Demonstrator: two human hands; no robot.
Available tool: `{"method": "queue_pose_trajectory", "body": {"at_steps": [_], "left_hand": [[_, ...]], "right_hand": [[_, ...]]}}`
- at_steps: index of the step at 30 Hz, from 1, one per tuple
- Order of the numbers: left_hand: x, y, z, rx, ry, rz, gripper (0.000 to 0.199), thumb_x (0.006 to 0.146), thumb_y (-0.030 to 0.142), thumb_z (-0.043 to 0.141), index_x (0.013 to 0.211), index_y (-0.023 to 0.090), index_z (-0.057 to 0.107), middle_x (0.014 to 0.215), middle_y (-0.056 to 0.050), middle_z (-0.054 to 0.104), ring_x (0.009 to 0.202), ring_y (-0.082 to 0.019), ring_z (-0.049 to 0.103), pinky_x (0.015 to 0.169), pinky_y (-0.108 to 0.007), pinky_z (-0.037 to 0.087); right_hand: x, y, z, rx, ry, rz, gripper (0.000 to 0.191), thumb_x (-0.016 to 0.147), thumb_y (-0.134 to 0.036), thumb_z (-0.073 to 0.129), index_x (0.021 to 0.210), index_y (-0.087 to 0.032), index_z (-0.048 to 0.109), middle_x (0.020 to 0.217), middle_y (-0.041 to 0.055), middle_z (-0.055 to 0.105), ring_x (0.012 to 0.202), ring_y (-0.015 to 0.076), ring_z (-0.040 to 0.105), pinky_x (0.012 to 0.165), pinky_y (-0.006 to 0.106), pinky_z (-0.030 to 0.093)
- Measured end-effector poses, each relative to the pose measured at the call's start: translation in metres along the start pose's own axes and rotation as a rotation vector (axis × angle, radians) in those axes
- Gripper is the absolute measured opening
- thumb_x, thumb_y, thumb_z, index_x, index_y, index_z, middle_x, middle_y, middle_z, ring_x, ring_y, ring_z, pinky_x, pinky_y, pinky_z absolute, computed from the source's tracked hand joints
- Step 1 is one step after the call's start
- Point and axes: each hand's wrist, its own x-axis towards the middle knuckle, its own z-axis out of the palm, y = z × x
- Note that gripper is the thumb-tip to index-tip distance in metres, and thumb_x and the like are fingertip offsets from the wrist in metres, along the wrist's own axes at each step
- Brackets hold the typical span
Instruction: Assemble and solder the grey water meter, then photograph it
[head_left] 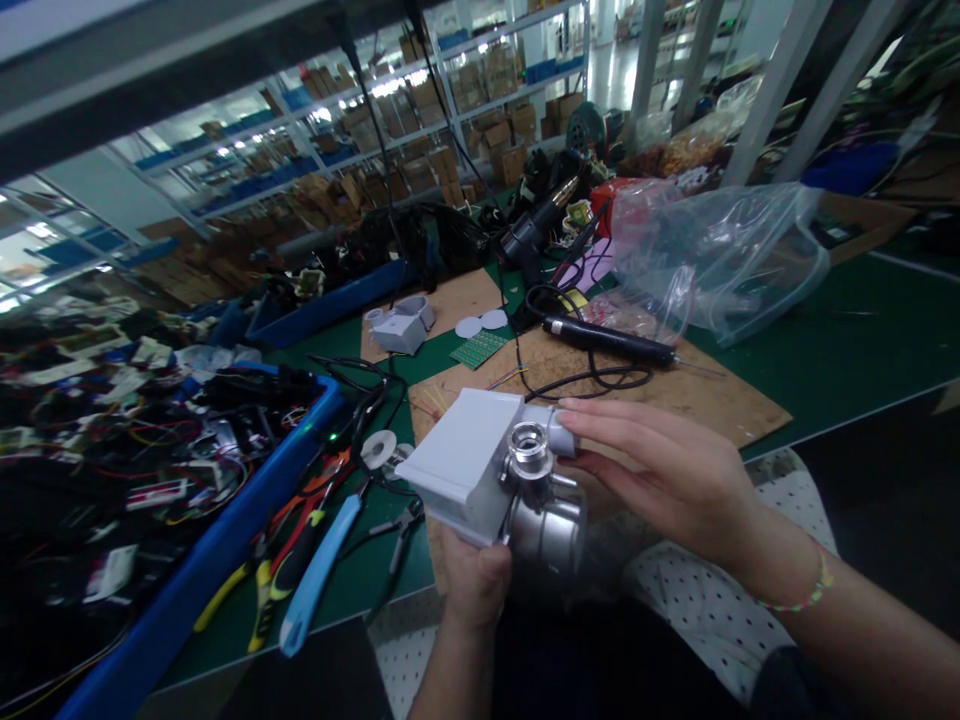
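A light-grey box-shaped housing with a chrome metal fitting on its right side is held up over the front of the bench. My left hand grips it from below, thumb against the lower edge; the other fingers are hidden behind it. A threaded metal ring opening faces up toward me. Beside it, a short grey cylinder sticks out to the right. My right hand has its fingertips around the end of that cylinder, fingers fairly straight. A bright bracelet is on the right wrist.
A blue bin full of wired parts stands at left. Pliers and a light-blue-handled tool lie beside it. Behind are a brown board, a black pen-shaped tool, a green circuit panel, another grey housing and plastic bags.
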Motion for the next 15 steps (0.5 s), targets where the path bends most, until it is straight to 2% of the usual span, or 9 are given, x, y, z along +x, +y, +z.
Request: {"method": "queue_pose_trajectory", "body": {"at_steps": [10, 15], "left_hand": [[0.003, -0.005, 0.001, -0.073, 0.046, 0.006, 0.098, 0.05, 0.062, 0.096, 0.134, 0.024, 0.061, 0.126, -0.012, 0.071, 0.121, -0.034, 0.067, 0.107, -0.043, 0.052], [0.004, -0.006, 0.001, -0.111, 0.007, 0.01, 0.088, 0.058, 0.054, 0.095, 0.133, 0.024, 0.062, 0.122, -0.012, 0.073, 0.118, -0.032, 0.069, 0.103, -0.041, 0.054]], "right_hand": [[-0.001, 0.011, 0.003, -0.049, -0.046, -0.081, 0.047, 0.097, -0.004, 0.062, 0.143, -0.016, 0.058, 0.146, 0.0076, 0.057, 0.134, 0.0163, 0.057, 0.116, 0.029, 0.05], [-0.003, 0.019, 0.006, -0.089, -0.048, -0.125, 0.048, 0.097, -0.006, 0.062, 0.144, -0.015, 0.056, 0.145, 0.0102, 0.057, 0.132, 0.019, 0.059, 0.113, 0.032, 0.053]]}}
